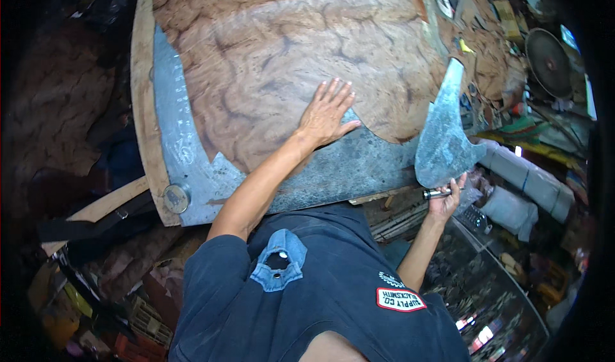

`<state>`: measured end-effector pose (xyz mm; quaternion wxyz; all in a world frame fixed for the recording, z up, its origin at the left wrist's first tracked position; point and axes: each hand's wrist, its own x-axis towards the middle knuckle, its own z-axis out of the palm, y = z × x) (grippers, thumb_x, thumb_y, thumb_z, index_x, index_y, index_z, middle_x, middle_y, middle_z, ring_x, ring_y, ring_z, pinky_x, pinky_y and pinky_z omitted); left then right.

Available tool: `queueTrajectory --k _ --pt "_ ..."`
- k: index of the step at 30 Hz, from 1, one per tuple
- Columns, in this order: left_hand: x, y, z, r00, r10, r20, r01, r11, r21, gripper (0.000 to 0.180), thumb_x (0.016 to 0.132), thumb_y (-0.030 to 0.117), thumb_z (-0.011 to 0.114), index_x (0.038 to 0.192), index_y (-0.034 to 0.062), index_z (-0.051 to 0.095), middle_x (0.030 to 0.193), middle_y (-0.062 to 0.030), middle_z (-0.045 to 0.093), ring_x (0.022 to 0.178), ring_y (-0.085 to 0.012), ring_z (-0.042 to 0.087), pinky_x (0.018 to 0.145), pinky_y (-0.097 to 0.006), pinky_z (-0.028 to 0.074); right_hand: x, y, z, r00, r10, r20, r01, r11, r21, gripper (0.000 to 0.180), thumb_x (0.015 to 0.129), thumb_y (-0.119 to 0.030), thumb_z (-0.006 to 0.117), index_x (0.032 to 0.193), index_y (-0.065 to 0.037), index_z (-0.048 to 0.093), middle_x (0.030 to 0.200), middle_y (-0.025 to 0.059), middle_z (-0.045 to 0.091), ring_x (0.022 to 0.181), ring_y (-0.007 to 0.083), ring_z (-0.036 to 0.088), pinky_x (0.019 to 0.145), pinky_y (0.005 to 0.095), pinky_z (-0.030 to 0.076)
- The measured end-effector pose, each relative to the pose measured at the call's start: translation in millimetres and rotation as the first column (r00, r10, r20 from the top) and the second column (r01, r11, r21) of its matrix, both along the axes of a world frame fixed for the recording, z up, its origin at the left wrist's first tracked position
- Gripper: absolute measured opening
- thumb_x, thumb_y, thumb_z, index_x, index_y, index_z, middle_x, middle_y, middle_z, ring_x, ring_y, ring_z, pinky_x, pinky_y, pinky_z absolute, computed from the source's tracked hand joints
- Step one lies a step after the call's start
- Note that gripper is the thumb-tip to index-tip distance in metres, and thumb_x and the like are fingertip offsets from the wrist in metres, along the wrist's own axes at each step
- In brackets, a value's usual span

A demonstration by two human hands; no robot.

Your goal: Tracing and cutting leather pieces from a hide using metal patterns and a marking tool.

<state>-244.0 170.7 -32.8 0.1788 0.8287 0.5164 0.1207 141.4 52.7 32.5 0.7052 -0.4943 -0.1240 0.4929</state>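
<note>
A: Which sheet lies at centre?

B: A broad, brown, dark-mottled leather hide (301, 48), spread on a worn blue-grey tabletop (359, 163); the surface shows bare along the hide's left and near edges.

A: State of the left grip (327, 115)?

B: A bare hand laid palm down on the hide's near part, fingers extended and slightly spread, closed on nothing.

A: And the right grip (446, 199)?

B: Beyond the hide's near right corner, fingers bent and closed on the lower end of a pale blue-grey, flat template with a narrow neck and a broad, pointed base (446, 135). A small, dark and silver cylinder (435, 194) lies at the same fingers.

A: Where is the template relative to the hide?

B: Along its right margin, neck pointing away from the person — whether it touches the hide cannot be told.

A: Remaining features?

B: Left of the hide, a pale wooden strip (142, 106) edges the tabletop; a round metal disc (177, 198) sits near its lower end. Right of the hide, well apart, stands a round, dark, fan-like object (549, 63); nearer the person lies a long, whitish wrapped bundle (528, 177).
</note>
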Motion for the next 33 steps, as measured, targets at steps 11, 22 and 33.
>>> queueTrajectory --k 11,22,33 --pt "-245.3 -27.1 -21.9 0.76 0.608 -0.229 -0.569 0.793 0.217 0.065 0.096 0.056 0.041 0.146 0.0136 0.042 0.157 -0.0165 0.027 0.146 -0.0392 0.018 0.117 -0.056 0.011 -6.1 48.5 12.7 0.998 0.06 0.004 -0.06 0.998 -0.014 0.06 0.089 0.005 0.054 0.142 -0.021 0.043 0.11 0.0088 0.064 0.056 0.0118 0.055 0.048 0.0237 0.048" --pt "-286.8 -137.1 -13.2 0.657 0.753 0.035 -0.744 0.64 0.194 0.047 0.098 0.028 0.051 0.139 0.006 0.048 0.145 -0.0154 0.046 0.139 -0.0378 0.034 0.114 -0.053 0.023 -227.6 106.1 26.2 0.748 0.621 0.234 -0.599 0.784 -0.166 0.062 0.089 -0.001 0.058 0.146 -0.014 0.037 0.08 0.0004 0.055 0.054 0.0078 0.047 0.049 0.023 0.044" --pt "-283.6 -159.6 -5.1 0.638 0.722 0.269 -0.765 0.635 0.108 0.08 0.08 0.038 0.075 0.142 0.0009 0.04 0.134 -0.0161 0.057 0.137 -0.0385 0.038 0.115 -0.053 0.02 -332.4 73.8 -13.6 0.442 0.868 0.226 -0.776 0.497 -0.388 0.052 0.089 0.003 0.055 0.139 -0.004 0.042 0.074 0.002 0.058 0.053 0.0088 0.056 0.046 0.0211 0.047"
